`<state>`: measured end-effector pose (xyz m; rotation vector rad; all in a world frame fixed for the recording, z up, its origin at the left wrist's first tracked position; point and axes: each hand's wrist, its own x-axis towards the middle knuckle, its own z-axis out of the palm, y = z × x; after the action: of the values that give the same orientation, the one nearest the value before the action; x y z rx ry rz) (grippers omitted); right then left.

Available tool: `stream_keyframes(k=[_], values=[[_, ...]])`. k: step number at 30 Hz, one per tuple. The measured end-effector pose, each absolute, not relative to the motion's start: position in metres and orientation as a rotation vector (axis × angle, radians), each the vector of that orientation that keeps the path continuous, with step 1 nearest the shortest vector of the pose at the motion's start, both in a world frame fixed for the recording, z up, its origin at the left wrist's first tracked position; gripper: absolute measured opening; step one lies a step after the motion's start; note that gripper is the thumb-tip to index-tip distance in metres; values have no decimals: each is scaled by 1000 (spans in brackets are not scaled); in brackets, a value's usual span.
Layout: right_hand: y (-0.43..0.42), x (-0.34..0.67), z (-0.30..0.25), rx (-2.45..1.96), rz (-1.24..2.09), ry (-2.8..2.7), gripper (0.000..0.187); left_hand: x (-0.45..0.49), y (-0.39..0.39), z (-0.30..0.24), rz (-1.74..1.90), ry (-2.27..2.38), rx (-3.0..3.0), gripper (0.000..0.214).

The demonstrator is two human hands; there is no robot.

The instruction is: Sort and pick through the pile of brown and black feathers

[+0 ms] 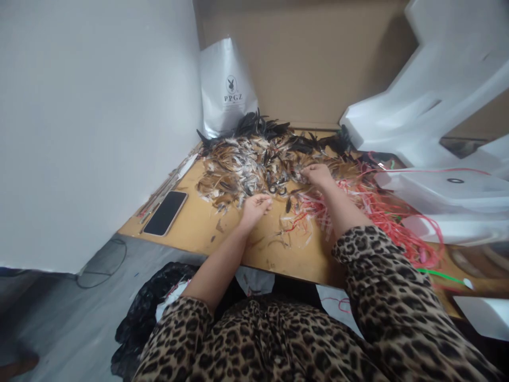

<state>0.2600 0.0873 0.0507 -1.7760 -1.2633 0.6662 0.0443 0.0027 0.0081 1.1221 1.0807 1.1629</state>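
Observation:
A wide heap of brown, white and black feathers (226,164) spreads over the wooden table (230,239). My left hand (255,208) is just in front of the heap, thumb and fingers pinched together; anything between them is too small to make out. Farther right, my right hand (318,176) reaches into the heap's near right side, its fingertips closed among the feathers. I cannot tell what it grips there. Small dark rings (277,190) lie between the two hands. Red and pale plastic strips (377,215) lie tangled beside and beyond my right forearm.
A phone (166,213) lies on the table's left part. Behind the feathers stands a silver-white bag (226,90) with a rabbit logo. White foam pieces (433,196) crowd the right side. A black plastic bag (139,313) is on the floor, and a white panel (91,122) rises at left.

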Motion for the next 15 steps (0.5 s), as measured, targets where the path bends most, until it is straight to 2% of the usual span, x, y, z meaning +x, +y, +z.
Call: stream_keyframes(k=[5,15], values=[[95,265,43,-1930,667,-1403,18,45,3,7,1144,1090,1144,23],[108,275,28,-2178,244,-1576,29,45,3,8,1153,1094,1145,22]])
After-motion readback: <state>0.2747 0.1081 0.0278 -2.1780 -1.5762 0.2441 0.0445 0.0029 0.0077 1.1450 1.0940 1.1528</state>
